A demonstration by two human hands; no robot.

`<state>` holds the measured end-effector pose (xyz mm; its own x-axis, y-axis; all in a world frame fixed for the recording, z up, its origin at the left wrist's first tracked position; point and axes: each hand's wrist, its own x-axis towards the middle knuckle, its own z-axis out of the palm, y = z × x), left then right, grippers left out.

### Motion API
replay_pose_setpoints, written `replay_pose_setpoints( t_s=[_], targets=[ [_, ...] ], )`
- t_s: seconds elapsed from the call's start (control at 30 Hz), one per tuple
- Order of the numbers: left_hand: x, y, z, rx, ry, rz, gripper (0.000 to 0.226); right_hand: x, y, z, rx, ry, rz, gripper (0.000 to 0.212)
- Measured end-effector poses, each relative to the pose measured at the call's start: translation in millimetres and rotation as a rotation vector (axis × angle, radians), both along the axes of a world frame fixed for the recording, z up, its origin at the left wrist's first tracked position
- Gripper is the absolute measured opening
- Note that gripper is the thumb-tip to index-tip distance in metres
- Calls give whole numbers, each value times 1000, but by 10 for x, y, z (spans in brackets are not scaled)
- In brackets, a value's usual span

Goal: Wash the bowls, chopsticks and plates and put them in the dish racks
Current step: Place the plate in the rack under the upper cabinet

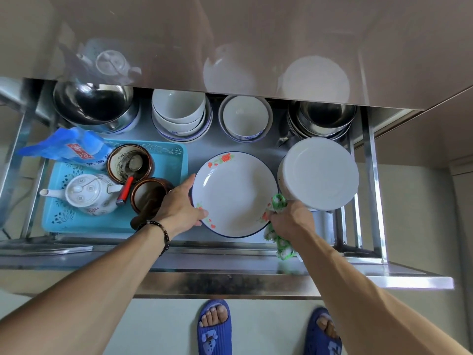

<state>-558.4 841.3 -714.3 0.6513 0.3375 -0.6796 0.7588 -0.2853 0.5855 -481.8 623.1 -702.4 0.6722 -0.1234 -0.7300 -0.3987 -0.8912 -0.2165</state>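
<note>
A white plate with red flowers and a blue rim (234, 193) lies flat on the steel rack shelf (204, 147). My left hand (180, 206) grips its left edge, thumb on the rim. My right hand (290, 217) holds the plate's right edge together with a green and white dishcloth (280, 242) that hangs below the wrist. A stack of white plates (320, 174) stands just right of it. Behind are stacked white bowls (180, 112), a second bowl stack (244, 119) and steel bowls (322, 119).
A blue tray (169, 160) at the left holds a white teapot (89, 193), two brown jars (130, 162) and a blue bag (66, 147). A large steel basin (94, 106) sits back left. A glossy cabinet overhangs the shelf. My feet in blue slippers stand below.
</note>
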Motion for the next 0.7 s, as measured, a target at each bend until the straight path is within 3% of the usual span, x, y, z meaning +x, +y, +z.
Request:
replay_pose_setpoints(
  t_s=[0.2, 0.33, 0.5, 0.7],
  targets=[
    [-5, -48, 172, 8, 23, 7, 65, -121, 18, 105, -2, -79, -27, 45],
    [-110, -127, 532, 256, 25, -227, 60, -243, -20, 429, 56, -117, -79, 41],
    [-262, -389, 1215, 377, -128, -404, 57, -358, -33, 1063, 185, -186, -74, 50],
    [-371, -746, 2057, 535, -207, -535, 65, -371, -352, 2075, 150, -354, 94, 46]
  ],
)
